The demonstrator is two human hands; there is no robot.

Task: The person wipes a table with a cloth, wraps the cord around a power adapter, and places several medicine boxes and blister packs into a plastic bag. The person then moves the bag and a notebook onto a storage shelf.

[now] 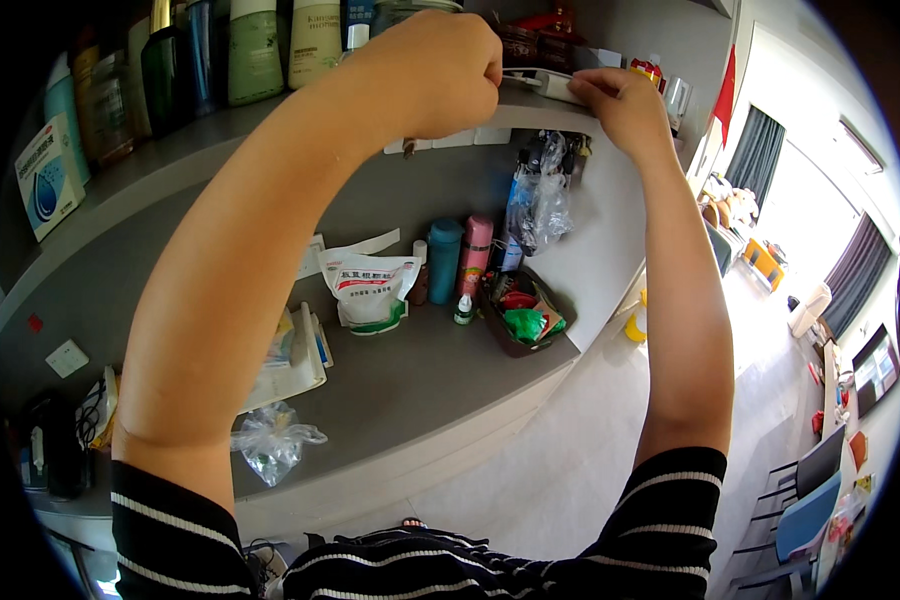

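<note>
At the upper shelf, both my arms reach up and forward. My right hand pinches the end of a small white block, which looks like a charger or adapter, at the shelf's right part. A thin white cable runs from the block toward my left hand. That hand is closed with its back toward me; its fingertips and whatever they hold are hidden. Just behind it stand a cream bottle and a green bottle.
Below, the grey counter bears a white pouch, a blue bottle, a pink bottle, a dark basket and a crumpled plastic bag. Another plastic bag hangs under the shelf. Chairs stand at right.
</note>
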